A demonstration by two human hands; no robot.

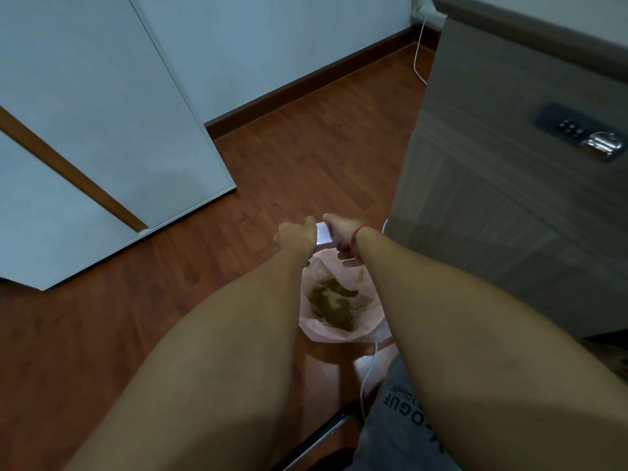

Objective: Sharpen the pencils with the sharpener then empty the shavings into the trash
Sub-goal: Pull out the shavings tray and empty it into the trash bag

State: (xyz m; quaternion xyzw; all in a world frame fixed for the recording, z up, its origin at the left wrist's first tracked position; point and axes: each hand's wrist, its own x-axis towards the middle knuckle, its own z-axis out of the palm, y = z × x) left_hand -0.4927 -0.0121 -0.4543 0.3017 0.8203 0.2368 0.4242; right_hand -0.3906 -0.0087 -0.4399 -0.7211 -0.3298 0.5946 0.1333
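We've got left hand (295,234) and right hand (341,232) gripping the one pale sharpener (323,237) between them, fingers (350,261) curled round its sides, long axis running away from us, opening hidden, right above the single pink trash bag (339,335) on the floor (306,147), brown shavings (334,304) inside.

Pink trash bag (339,335), perhaps lilac sharpener (324,237)

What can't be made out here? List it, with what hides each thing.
Head view:
- Pale box: ends covered by left hand and right hand gripping it; sharpener or drawer unclear.
- Pink trash bag: far rim hidden by the hands.
- Shorts print: cut off by right forearm.
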